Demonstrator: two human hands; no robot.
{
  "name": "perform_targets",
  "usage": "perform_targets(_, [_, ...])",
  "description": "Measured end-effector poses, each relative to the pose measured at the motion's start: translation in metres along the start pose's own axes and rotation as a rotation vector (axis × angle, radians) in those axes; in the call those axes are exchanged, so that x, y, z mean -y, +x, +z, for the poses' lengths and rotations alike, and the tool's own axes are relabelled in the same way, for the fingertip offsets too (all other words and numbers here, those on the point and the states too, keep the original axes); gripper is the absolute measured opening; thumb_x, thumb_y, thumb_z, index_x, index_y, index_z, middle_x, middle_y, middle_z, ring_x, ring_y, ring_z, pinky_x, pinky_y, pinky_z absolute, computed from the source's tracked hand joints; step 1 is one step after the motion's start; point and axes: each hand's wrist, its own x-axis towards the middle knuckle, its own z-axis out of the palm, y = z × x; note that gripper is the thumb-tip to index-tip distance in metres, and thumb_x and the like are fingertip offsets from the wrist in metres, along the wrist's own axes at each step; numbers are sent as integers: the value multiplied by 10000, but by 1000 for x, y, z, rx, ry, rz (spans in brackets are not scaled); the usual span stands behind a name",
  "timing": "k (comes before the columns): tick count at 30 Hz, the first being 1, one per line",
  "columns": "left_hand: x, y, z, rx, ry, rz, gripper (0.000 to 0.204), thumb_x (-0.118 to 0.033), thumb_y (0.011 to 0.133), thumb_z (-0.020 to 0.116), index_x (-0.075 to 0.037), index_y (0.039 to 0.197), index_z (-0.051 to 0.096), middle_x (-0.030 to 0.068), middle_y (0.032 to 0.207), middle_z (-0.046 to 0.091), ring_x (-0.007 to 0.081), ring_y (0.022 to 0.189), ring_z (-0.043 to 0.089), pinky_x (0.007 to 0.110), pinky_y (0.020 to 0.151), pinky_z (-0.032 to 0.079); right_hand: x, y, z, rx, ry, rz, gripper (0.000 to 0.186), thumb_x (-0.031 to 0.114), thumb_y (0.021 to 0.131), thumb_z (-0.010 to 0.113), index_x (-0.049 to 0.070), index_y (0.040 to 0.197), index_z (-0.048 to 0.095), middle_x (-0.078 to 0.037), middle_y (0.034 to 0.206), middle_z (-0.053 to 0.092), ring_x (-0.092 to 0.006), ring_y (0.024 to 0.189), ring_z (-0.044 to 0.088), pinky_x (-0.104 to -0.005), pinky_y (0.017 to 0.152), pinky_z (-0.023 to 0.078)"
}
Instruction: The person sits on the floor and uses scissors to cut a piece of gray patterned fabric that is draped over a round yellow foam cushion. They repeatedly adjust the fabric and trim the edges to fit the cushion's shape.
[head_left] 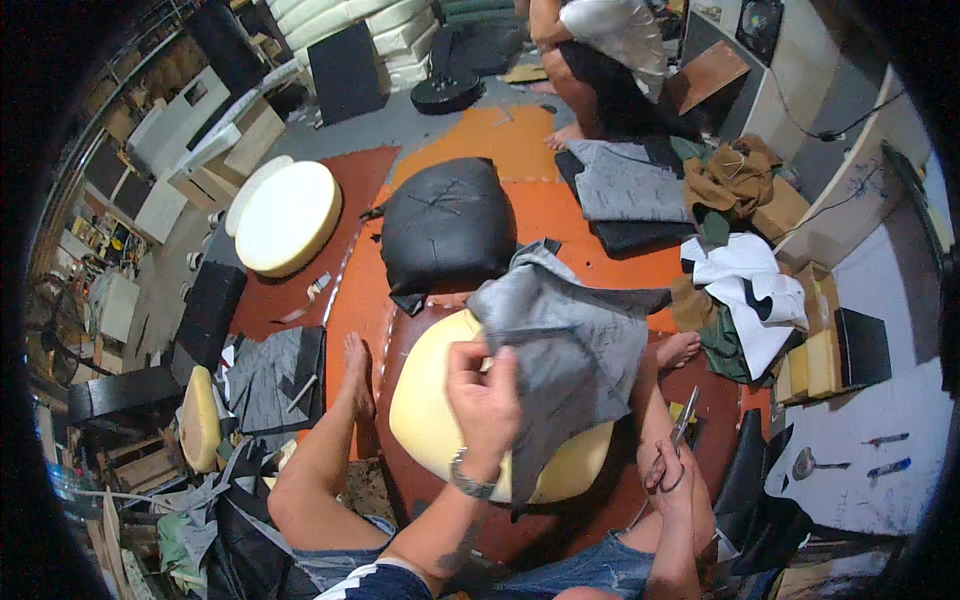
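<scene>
My left hand point(480, 400), a watch on its wrist, grips a piece of grey fabric point(565, 370) with its fingers curled at the fabric's left edge, draped over a rounded pale yellow foam cushion point(430, 385) between my legs. My right hand point(668, 470), low at the right, holds metal scissors point(687, 415) with the blades pointing upward, apart from the fabric. Just behind the foam and fabric lies a black padded cushion point(445, 225), creased at its middle.
Round cream foam pads point(290, 210) lie back left. Dark fabric pieces point(270, 385) lie by my left foot. Grey cloth point(625, 185), crumpled white cloth point(750, 300) and a white board with small tools point(860, 500) are at the right. Another person point(610, 55) squats at the back right.
</scene>
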Motion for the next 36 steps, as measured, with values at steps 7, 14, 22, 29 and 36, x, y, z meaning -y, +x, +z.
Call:
perform_targets(7, [-20,20,-192,161,-31,-237,158,-20,942,628,-117,961,505,-40,860,535,44,703,474,206,632,387,-5,0,-2,-31,11,-186,394,422,966,667,43,942,563,-14,562,457,-137,415,470,-292,397,392])
perform_targets(14, [52,-11,-303,145,660,-561,474,-184,935,685,59,1316,541,149,1016,693,182,785,658,282,697,546,-15,-14,4,119,-119,-130,321,332,946,726,53,1033,593,-16,739,578,-125,548,564,-281,468,478])
perform_targets(22, [103,14,-272,349,906,110,839,-278,756,896,61,1408,493,182,1140,720,277,1077,679,372,957,522,-71,-36,20,219,-772,-403,653,153,818,849,-46,1318,480,-168,1170,655,-265,1024,654,-376,869,551])
perform_targets(29, [89,68,-254,367,1320,272,757,-346,699,914,-16,1305,601,175,1139,716,288,1082,678,399,971,526,-27,-52,18,382,-535,-67,353,63,863,717,29,1172,550,-39,865,605,-124,769,581,-284,676,494])
perform_targets(36, [-72,193,-106,185,913,540,347,-393,847,774,-66,961,753,202,927,717,399,845,695,490,739,535,137,-66,101,285,-247,-656,338,62,942,616,39,1267,526,-36,1035,608,-112,919,577,-276,825,476])
